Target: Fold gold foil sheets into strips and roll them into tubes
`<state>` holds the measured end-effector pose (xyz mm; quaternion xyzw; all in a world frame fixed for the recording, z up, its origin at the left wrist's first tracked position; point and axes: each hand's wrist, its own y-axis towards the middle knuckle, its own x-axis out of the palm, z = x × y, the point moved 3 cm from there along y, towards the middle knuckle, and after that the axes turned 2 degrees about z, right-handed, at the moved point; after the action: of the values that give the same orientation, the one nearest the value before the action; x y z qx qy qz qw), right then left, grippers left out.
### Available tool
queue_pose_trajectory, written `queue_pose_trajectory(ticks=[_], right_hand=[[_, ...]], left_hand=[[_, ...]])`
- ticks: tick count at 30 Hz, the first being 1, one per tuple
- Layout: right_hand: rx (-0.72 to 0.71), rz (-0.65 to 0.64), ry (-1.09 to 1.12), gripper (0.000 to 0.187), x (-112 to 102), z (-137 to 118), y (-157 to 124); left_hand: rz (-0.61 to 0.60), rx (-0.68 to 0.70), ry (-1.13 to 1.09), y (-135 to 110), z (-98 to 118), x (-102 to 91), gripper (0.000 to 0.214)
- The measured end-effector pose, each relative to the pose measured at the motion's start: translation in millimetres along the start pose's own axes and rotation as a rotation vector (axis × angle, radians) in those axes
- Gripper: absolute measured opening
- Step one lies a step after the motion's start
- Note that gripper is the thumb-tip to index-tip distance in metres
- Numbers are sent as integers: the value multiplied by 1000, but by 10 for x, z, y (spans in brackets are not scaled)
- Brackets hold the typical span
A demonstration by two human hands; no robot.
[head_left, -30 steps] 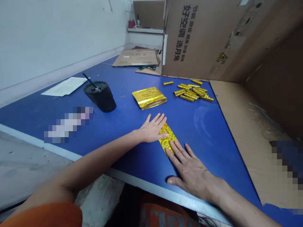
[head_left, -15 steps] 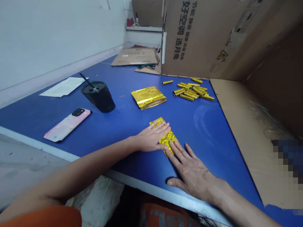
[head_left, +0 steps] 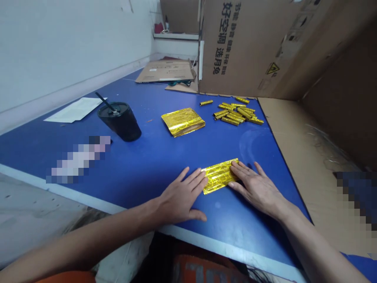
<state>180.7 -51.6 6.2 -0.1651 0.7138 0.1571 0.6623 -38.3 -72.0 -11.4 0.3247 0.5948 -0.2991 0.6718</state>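
A creased sheet of gold foil paper (head_left: 218, 175) lies flat on the blue table (head_left: 165, 165), its long side running left to right. My left hand (head_left: 184, 196) rests at its left end, fingers stretched out and fingertips on the foil. On the right end lie the fingertips of my right hand (head_left: 256, 184), also extended, with the thumb at the near edge. Farther back is a stack of gold foil sheets (head_left: 183, 122). Behind and to the right, several narrow rolled or folded gold foil pieces (head_left: 235, 114) form a loose pile.
A black tumbler with a straw (head_left: 120, 122) stands at the left, with a blurred-out phone (head_left: 79, 159) nearer me and a white paper (head_left: 76, 110) behind. Flattened cardboard (head_left: 165, 70) lies at the back. A large cardboard box (head_left: 250, 47) walls off the back right.
The foil sheet has turned from pointing away from me to lying crosswise, and sits farther right. My left hand has moved to its left end, my right hand to its right end.
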Motion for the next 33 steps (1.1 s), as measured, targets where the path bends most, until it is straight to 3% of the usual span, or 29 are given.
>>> queue_pose_trajectory(ticks=[6,10,12,14,19,21,27,33], right_hand=[[-6,74,-49,68,-10,-186,-13],[-287,-24,107,72,-4,-550,-68],[-332,-73,161,73,26,-637,-79],[-276,-69,149,73,62,-594,-61],[-15,-16,14,71,116,-188,2],[27,-23,-14,73,115,-77,8],[29,-16,-75,70,90,-38,-15],[-77,30,-134,62,-22,-242,-81]], left_hand=[[-9,15,-43,-30,102,-3,90],[11,10,-50,-13,105,-2,91],[13,10,-55,-14,110,-2,92],[11,7,-59,-17,113,-5,91],[13,-6,-54,-16,115,-19,89],[21,-13,-50,-15,118,-22,88],[34,-42,-28,19,23,-13,80],[28,-168,42,219,-351,-95,64]])
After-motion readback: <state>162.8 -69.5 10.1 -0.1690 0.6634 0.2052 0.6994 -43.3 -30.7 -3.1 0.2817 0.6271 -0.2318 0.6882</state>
